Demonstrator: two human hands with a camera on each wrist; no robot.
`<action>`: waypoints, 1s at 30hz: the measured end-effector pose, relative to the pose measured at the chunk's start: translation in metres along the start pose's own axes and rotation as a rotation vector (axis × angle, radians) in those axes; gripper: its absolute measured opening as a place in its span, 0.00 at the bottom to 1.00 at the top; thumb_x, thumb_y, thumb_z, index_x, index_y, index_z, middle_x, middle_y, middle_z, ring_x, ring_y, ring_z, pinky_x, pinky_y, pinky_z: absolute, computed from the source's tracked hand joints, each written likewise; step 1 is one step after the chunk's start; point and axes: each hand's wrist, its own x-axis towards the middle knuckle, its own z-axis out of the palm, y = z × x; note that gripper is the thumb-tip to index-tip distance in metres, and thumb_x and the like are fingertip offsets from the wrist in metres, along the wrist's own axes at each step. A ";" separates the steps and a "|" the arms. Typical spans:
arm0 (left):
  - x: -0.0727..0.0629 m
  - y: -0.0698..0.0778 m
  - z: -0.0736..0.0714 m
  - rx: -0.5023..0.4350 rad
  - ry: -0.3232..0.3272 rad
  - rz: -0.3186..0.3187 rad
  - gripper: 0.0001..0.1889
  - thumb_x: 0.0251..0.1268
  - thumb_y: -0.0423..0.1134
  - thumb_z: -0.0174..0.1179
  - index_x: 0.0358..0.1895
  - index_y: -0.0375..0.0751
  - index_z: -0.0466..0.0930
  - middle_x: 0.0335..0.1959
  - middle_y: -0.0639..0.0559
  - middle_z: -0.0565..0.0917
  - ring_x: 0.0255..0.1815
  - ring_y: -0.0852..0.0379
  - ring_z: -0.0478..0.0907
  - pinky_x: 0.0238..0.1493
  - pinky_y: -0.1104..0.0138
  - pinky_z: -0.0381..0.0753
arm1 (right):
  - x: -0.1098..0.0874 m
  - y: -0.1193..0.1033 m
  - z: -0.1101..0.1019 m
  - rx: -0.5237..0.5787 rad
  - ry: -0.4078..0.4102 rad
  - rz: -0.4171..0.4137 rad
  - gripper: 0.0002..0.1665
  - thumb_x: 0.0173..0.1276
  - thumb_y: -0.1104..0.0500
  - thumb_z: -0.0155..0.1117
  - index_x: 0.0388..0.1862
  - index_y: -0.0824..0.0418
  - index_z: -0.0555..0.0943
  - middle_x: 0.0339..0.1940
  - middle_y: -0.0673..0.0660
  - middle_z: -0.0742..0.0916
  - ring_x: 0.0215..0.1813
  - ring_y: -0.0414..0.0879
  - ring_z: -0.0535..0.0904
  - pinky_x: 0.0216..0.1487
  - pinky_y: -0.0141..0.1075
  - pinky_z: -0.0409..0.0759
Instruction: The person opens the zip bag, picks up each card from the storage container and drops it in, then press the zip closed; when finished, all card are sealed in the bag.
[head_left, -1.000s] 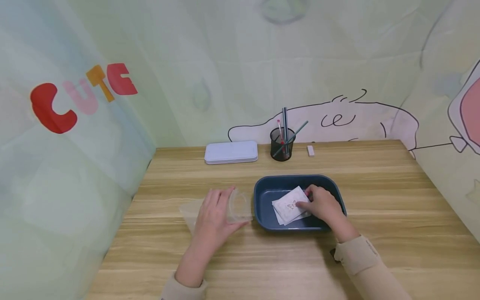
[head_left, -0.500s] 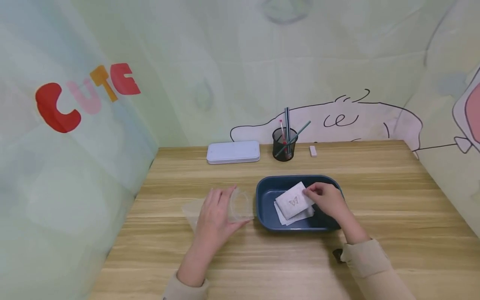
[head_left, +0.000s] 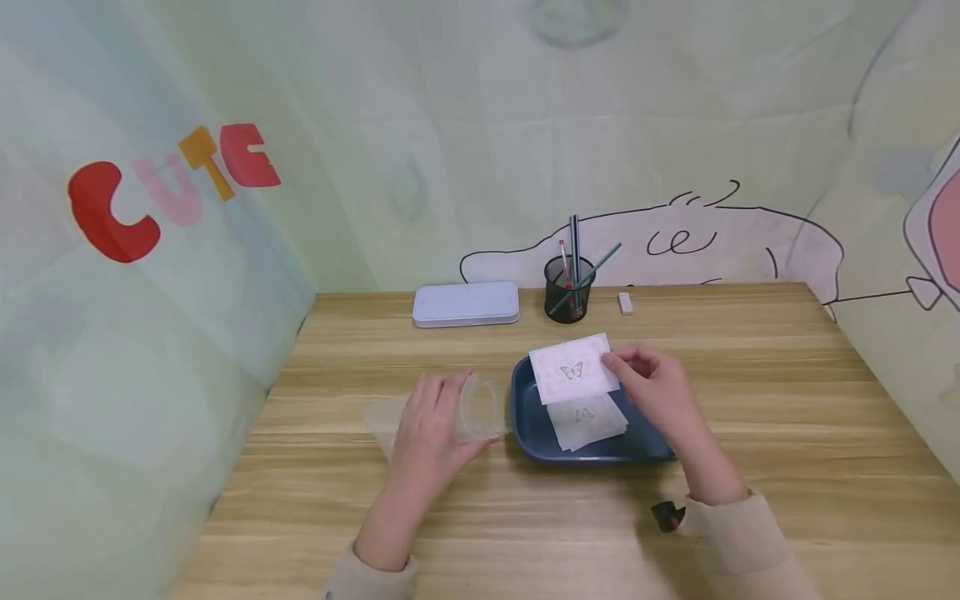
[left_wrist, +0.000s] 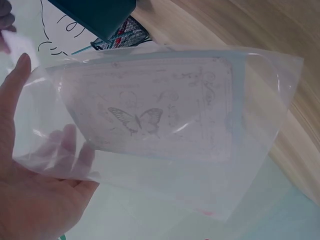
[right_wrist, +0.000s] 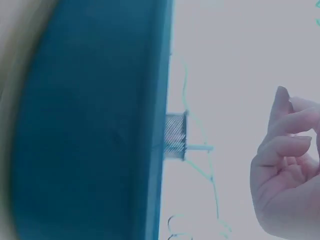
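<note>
My left hand (head_left: pixel 429 437) holds a clear plastic bag (head_left: pixel 480 408) by its mouth, thumb and fingers spread so that the mouth gapes towards the tray. Through the film, in the left wrist view, a butterfly-printed card (left_wrist: pixel 140 117) lies inside the bag (left_wrist: pixel 195 185). Over the dark blue tray (head_left: pixel 534 429), my right hand (head_left: pixel 663 396) pinches another white butterfly card (head_left: pixel 573 383) by its right edge. Several similar cards (head_left: pixel 588 425) lie stacked in the tray. In the right wrist view the right hand (right_wrist: pixel 285 160) shows with fingers curled, beside the tray's wall (right_wrist: pixel 95 120).
Along the back of the table stand a flat white case (head_left: pixel 466 307), a black mesh pen cup (head_left: pixel 567 298) with pens in it, and a small white eraser (head_left: pixel 626 303). A small dark object (head_left: pixel 664 517) shows by the right cuff. Printed fabric walls enclose the table.
My right hand has lifted the top card off the stack, up and slightly back, and the card has turned more level, uncovering the cards below. The left hand and bag have stayed put.
</note>
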 end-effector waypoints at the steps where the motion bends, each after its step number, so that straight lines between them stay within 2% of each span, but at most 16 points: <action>1: 0.000 0.000 0.000 -0.004 0.000 0.000 0.49 0.27 0.51 0.82 0.61 0.37 0.71 0.42 0.46 0.75 0.43 0.48 0.70 0.48 0.57 0.73 | -0.003 -0.005 0.002 0.032 0.003 -0.004 0.24 0.65 0.41 0.64 0.45 0.60 0.82 0.35 0.58 0.83 0.28 0.50 0.74 0.26 0.32 0.76; 6: 0.001 0.001 0.000 -0.004 -0.004 -0.005 0.50 0.26 0.49 0.83 0.61 0.36 0.70 0.42 0.45 0.74 0.42 0.48 0.70 0.47 0.57 0.73 | -0.015 -0.019 0.014 0.147 -0.004 -0.086 0.19 0.65 0.45 0.65 0.43 0.58 0.83 0.29 0.59 0.82 0.22 0.49 0.72 0.20 0.32 0.71; 12: 0.001 0.000 0.001 -0.008 -0.002 -0.010 0.51 0.25 0.48 0.83 0.62 0.35 0.69 0.42 0.45 0.74 0.42 0.48 0.69 0.46 0.58 0.73 | -0.022 -0.025 0.030 0.160 -0.011 -0.185 0.14 0.65 0.47 0.65 0.40 0.56 0.83 0.26 0.57 0.82 0.19 0.52 0.71 0.17 0.34 0.70; 17: 0.002 0.001 0.001 -0.019 0.006 -0.016 0.53 0.25 0.48 0.83 0.63 0.35 0.69 0.42 0.45 0.73 0.43 0.48 0.68 0.45 0.59 0.73 | -0.025 -0.024 0.041 0.166 -0.015 -0.177 0.14 0.64 0.46 0.66 0.38 0.54 0.84 0.27 0.55 0.84 0.18 0.52 0.71 0.15 0.33 0.68; 23: 0.002 0.001 0.002 -0.023 0.017 -0.021 0.55 0.24 0.54 0.82 0.64 0.35 0.68 0.44 0.45 0.73 0.45 0.50 0.68 0.46 0.60 0.73 | -0.025 -0.022 0.050 0.172 -0.048 -0.154 0.10 0.65 0.52 0.67 0.38 0.58 0.83 0.24 0.57 0.82 0.16 0.48 0.70 0.16 0.32 0.67; 30: 0.003 0.002 0.000 -0.013 0.010 -0.047 0.57 0.23 0.56 0.82 0.65 0.34 0.68 0.45 0.45 0.73 0.47 0.49 0.67 0.50 0.59 0.72 | -0.037 -0.046 0.048 0.166 -0.063 -0.148 0.06 0.67 0.61 0.65 0.37 0.64 0.83 0.23 0.59 0.81 0.16 0.44 0.69 0.17 0.30 0.66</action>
